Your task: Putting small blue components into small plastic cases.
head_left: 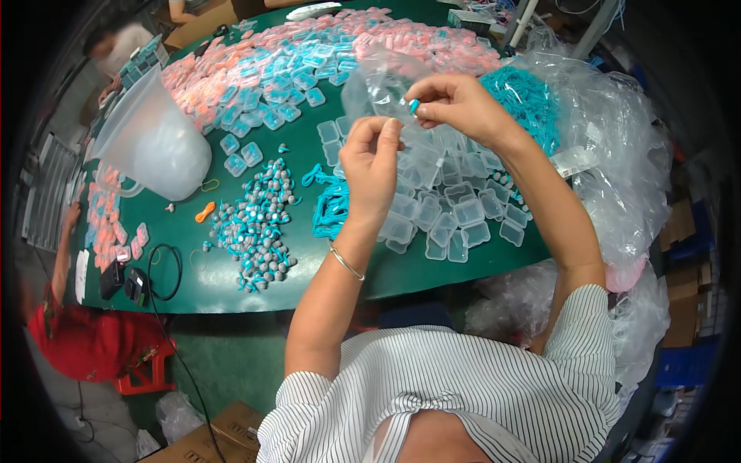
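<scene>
My left hand (pixel 370 166) and my right hand (pixel 455 104) are raised over the green table (pixel 231 285), both pinching a small clear plastic case (pixel 401 116). The right fingertips press a small teal piece (pixel 414 106) against it. Under my hands lies a heap of empty clear cases (pixel 451 212). A tangle of teal cords (pixel 330 204) sits just left of my left wrist. Further left is a pile of grey and teal earplugs (pixel 258 224).
A clear plastic pitcher (pixel 154 143) lies on its side at left. Filled pink and blue cases (pixel 309 54) cover the far table. Clear plastic bags (pixel 617 154) and teal cords (pixel 529 100) pile at right. Other people sit at left; cardboard boxes (pixel 224 432) stand below.
</scene>
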The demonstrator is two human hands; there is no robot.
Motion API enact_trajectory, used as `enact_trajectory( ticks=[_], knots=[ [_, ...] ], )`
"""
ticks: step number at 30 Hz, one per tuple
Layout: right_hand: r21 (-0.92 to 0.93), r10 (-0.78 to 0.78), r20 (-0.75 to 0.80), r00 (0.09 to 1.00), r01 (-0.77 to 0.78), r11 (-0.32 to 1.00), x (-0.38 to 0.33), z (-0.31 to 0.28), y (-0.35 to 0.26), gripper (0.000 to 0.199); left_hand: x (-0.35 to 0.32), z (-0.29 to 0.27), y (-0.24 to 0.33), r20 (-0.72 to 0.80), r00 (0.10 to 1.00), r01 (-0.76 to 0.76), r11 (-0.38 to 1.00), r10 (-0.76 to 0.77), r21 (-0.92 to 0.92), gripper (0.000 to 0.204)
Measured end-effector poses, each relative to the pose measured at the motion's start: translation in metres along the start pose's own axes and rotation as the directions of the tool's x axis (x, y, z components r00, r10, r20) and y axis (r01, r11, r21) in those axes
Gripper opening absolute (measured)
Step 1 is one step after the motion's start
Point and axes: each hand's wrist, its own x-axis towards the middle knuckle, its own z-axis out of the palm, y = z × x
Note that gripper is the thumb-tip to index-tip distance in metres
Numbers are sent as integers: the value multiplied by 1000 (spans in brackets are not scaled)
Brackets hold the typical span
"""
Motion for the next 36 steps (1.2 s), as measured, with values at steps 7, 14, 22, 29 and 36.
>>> enact_trajectory(
  ticks=[7, 14, 22, 29, 36],
  knots=[
    [78, 13, -111, 994, -4, 997, -30, -5, -9, 23, 2, 2, 4, -16, 999, 37, 999, -38, -35, 19],
    [259, 95, -138, 986, -57, 964, -35, -4, 4, 28, 1, 1, 7, 5, 998, 60, 998, -60, -24, 20],
    [374, 115, -82, 990, -76, 924, -39, 4, -1, 30, 2, 2, 9, 11, 998, 59, 997, -58, -51, 18],
    [121, -34, -146, 989, 52, 991, -18, 11, -5, 27, 2, 0, 10, 49, 997, 58, 997, -55, -52, 18],
    [-45, -92, -141, 986, 86, 995, 10, 19, -3, 26, 2, -4, 13, 36, 998, 59, 997, -57, -42, 19]
  ],
)
